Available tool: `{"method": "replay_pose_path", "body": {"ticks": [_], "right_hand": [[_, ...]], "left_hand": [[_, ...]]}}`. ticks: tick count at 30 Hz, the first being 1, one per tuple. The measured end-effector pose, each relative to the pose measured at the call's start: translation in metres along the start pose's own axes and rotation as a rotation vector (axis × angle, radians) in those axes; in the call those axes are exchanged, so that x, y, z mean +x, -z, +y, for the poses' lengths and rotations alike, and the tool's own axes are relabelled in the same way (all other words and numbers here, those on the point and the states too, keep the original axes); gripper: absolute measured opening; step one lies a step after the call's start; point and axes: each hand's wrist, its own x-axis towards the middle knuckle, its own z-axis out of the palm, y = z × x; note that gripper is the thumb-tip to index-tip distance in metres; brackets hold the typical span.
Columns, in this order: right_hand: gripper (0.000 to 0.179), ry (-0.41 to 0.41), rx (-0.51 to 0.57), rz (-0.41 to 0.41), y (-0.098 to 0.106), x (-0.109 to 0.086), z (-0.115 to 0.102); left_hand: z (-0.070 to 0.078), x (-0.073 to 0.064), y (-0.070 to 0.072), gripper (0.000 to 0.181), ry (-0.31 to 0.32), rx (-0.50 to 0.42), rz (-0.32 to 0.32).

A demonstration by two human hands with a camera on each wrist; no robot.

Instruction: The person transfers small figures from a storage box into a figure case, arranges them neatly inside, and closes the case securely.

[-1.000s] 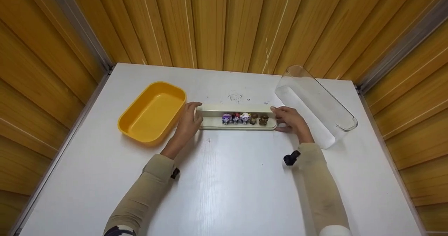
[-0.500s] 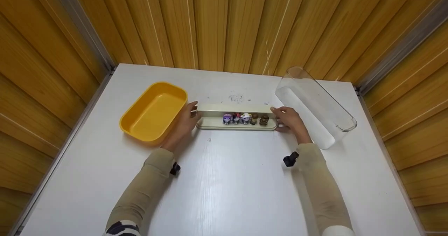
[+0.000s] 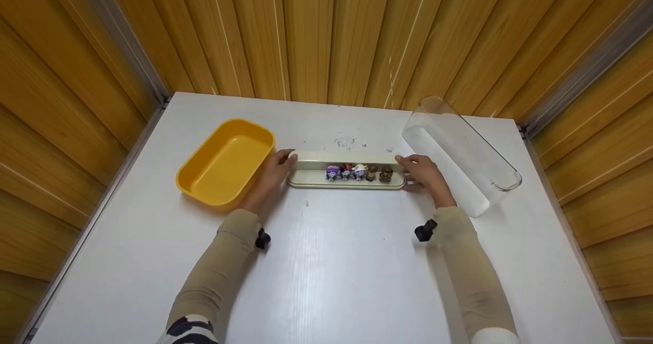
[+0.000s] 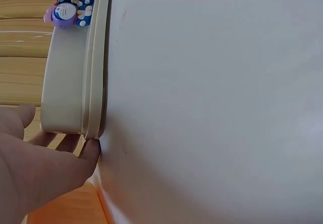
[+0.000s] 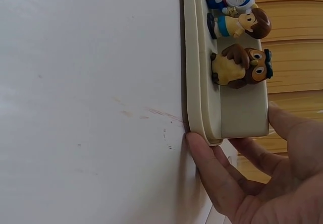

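A long cream stepped display base (image 3: 308, 178) lies in the middle of the white table. Several small toy figures stand in a row on its lower step, among them a brown owl (image 5: 232, 70), a brown-haired figure (image 5: 237, 24) and a lilac-headed figure (image 4: 64, 13). My left hand (image 3: 275, 169) holds the base's left end, its fingertips at the end wall and lower rim in the left wrist view. At the right end, my right hand (image 3: 422, 171) grips with the thumb near the top edge and the fingers at the lower rim.
Left of the base sits a yellow rectangular tub (image 3: 184, 178), close beside the left hand. A clear plastic cover (image 3: 461, 140) lies slanted on the table at the right. Wood-look panelled walls (image 3: 306, 38) stand behind the table and at both sides.
My left fingers loosened at the left end half a second ago and now bear on it again. The right hand keeps its hold; base and figures stay about where they were.
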Motion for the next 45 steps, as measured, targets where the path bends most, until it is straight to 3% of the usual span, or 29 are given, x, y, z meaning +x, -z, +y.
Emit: {"method": "replay_pose_path", "body": {"ticks": [4,7,10,15,17,19,21,23,27,30,34,45], "right_hand": [[0.070,-0.005,-0.023,-0.018,0.000,0.001,-0.002],[0.063,0.050,-0.098,-0.002,0.004,-0.001,-0.006],[0.048,0.221,-0.224,0.096,0.010,-0.005,-0.012],[0.030,0.580,-0.348,0.375,0.027,-0.019,-0.024],[0.027,0.681,-0.378,0.468,0.039,-0.027,-0.029],[0.024,0.725,-0.425,0.532,0.055,-0.034,-0.033],[0.026,0.683,-0.505,0.565,0.072,-0.040,-0.035],[0.041,0.580,-0.591,0.548,0.089,-0.044,-0.033],[0.088,0.289,-0.774,0.409,0.112,-0.043,-0.016],[0.105,0.197,-0.841,0.354,0.118,-0.037,-0.002],[0.105,0.206,-0.865,0.396,0.119,-0.032,0.003],[0.103,0.258,-0.850,0.452,0.116,-0.034,0.009]], "left_hand": [[0.000,0.003,0.002,0.043,0.029,0.027,0.026],[0.003,0.004,0.004,0.042,0.053,0.057,0.015],[0.007,0.005,0.006,0.043,0.080,0.062,-0.015],[0.012,0.002,0.010,0.044,0.174,0.041,-0.045],[0.014,0.003,0.011,0.044,0.192,0.037,-0.058],[0.017,0.004,0.011,0.044,0.189,0.050,-0.077],[0.020,0.006,0.011,0.044,0.195,0.053,-0.102],[0.024,0.008,0.012,0.044,0.224,0.052,-0.126],[0.032,0.009,0.014,0.043,0.348,0.021,-0.167],[0.035,0.009,0.016,0.042,0.425,-0.065,-0.189],[0.039,0.013,0.017,0.042,0.461,-0.154,-0.217],[0.037,0.015,0.018,0.038,0.501,-0.148,-0.174]]}}
